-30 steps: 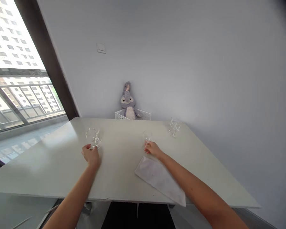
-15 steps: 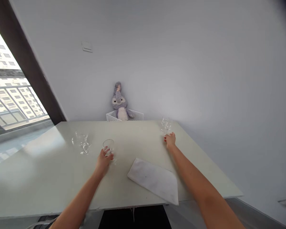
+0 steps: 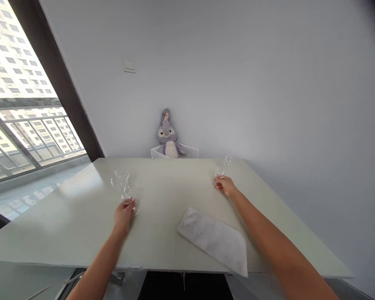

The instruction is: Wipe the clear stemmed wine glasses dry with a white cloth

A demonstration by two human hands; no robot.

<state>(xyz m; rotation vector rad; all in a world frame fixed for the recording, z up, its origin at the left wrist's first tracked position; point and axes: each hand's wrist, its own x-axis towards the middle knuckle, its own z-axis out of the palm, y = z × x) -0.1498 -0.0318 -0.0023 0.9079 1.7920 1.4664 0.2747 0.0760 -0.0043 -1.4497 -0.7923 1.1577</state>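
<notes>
My left hand [image 3: 123,214] is closed around a clear stemmed glass [image 3: 135,209], whose round foot shows at the right of my fingers. The rest of that glass is mostly behind my fingers. Just beyond this hand stand several clear glasses [image 3: 125,191] in a close group; their outlines overlap and are hard to separate. Over on the right side, my right hand [image 3: 225,185] grips the lower part of another clear glass [image 3: 219,171], its bowl showing above my fingers. A further clear glass [image 3: 228,160] stands behind it, near the table's back edge.
A folded white cloth [image 3: 214,237] lies between my arms, one corner hanging over the front edge of the pale table [image 3: 162,246]. Behind the table, a grey plush toy [image 3: 170,139] sits in a white perforated basket [image 3: 192,153] by the wall. A window is at the left.
My left hand has carried its glass left, up close to the group of glasses. My right hand has drawn one glass leftward, apart from the one behind it. The view has turned slightly left.
</notes>
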